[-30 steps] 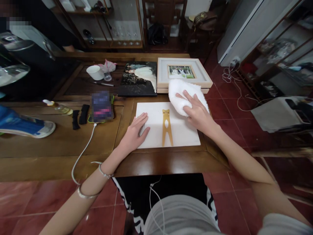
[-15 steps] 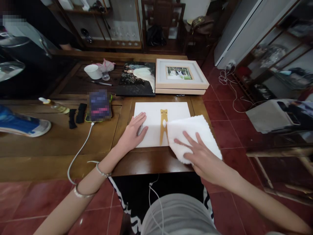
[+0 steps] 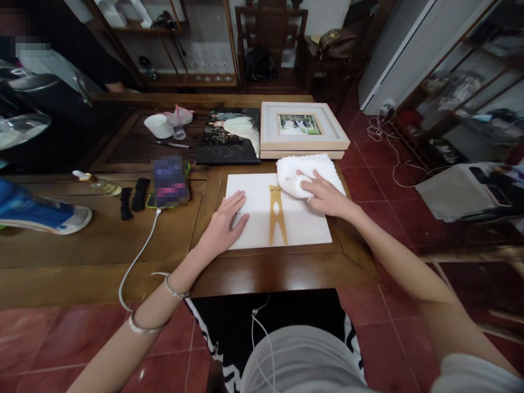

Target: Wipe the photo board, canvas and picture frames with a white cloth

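A white rectangular board lies on the wooden table, with a yellow, clothespin-like figure with a small cat-like face in its middle. My left hand rests flat on the board's left edge, fingers stretched out and thumb apart. Over the board's upper right corner, my right hand presses on a white towel. Its fingers push into the towel, which is bunched at the left and reaches past the board toward the picture frame.
Behind the board are a white framed photo and a dark photo panel. To the left lie a charging phone, a dropper bottle and a blue-and-white object. A white cup stands farther back. Another person's arm shows at upper left.
My right hand has moved away from me with the towel, from the board's lower right to its upper right, uncovering the lower right area. My left hand stays at the left edge.
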Action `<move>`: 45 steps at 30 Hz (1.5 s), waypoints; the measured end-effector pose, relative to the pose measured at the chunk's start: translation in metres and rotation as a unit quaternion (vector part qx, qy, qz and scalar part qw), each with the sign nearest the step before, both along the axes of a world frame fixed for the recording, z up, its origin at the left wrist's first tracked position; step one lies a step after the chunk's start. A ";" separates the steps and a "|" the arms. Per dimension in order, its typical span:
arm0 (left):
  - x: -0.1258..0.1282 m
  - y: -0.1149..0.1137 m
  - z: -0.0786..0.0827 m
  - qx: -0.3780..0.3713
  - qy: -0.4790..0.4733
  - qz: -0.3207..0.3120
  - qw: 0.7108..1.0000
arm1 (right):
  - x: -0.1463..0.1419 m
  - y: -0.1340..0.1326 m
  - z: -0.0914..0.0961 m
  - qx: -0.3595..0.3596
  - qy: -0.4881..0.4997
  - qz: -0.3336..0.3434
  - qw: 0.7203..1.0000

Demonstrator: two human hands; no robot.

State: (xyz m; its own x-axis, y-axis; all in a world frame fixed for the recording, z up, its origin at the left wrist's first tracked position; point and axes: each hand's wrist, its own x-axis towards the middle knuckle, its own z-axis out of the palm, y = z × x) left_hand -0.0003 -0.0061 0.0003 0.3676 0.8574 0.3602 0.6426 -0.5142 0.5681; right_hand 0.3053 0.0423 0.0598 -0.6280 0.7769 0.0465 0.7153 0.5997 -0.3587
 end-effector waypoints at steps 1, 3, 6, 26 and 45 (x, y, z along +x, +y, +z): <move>0.000 0.000 0.000 0.002 0.000 0.000 1.000 | -0.002 0.010 -0.003 0.005 0.007 -0.013 1.000; 0.000 0.000 0.000 0.003 -0.002 0.000 1.000 | -0.006 0.017 -0.008 0.016 0.017 -0.033 0.999; 0.000 -0.001 0.001 0.001 -0.003 0.000 1.000 | -0.011 -0.007 -0.009 0.024 0.008 -0.035 0.999; 0.000 -0.001 0.003 -0.006 0.001 0.003 1.000 | -0.024 -0.032 -0.004 -0.020 0.051 0.002 0.999; -0.005 0.001 -0.001 -0.019 0.010 -0.025 0.999 | -0.066 -0.111 0.016 -0.052 -0.026 0.214 0.975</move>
State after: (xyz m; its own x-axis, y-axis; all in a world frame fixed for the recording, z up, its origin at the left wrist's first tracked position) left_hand -0.0052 -0.0053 -0.0004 0.4178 0.8503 0.3202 0.6276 -0.5249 0.5750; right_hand 0.2396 -0.0686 0.0761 -0.8950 0.4422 -0.0585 0.4264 0.8097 -0.4031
